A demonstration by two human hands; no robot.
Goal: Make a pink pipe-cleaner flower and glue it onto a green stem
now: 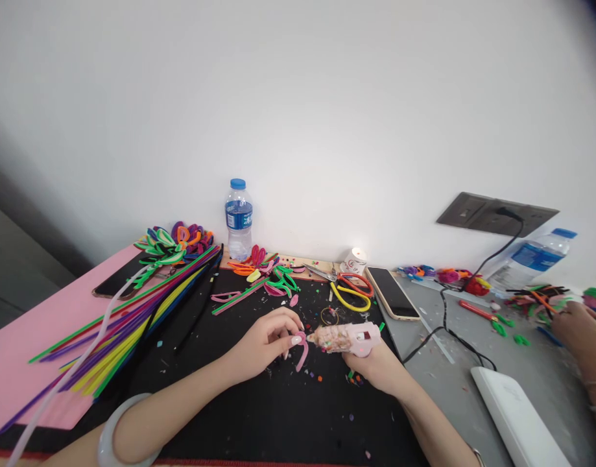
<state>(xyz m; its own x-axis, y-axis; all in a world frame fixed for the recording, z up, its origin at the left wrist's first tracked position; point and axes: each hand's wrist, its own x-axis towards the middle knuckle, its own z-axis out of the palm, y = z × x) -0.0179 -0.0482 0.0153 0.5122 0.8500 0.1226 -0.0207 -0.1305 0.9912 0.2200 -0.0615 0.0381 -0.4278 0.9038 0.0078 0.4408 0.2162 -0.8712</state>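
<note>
My left hand (268, 337) pinches a bent pink pipe cleaner piece (303, 350) just above the black mat (259, 415). My right hand (375, 366) grips a pink glue gun (349, 338) laid almost level, its nozzle pointing left and touching the pink piece. A pale bangle (113, 428) sits on my left wrist. Finished pipe cleaner flowers (268, 272) lie on the mat just beyond my hands.
A bundle of long coloured pipe cleaners (132, 311) lies at left over a pink sheet (30, 337). Water bottle (238, 219), scissors (349, 285), phone (392, 293) and candle (355, 261) stand behind. Another person's hand (577, 327) works at far right near a second bottle (531, 259).
</note>
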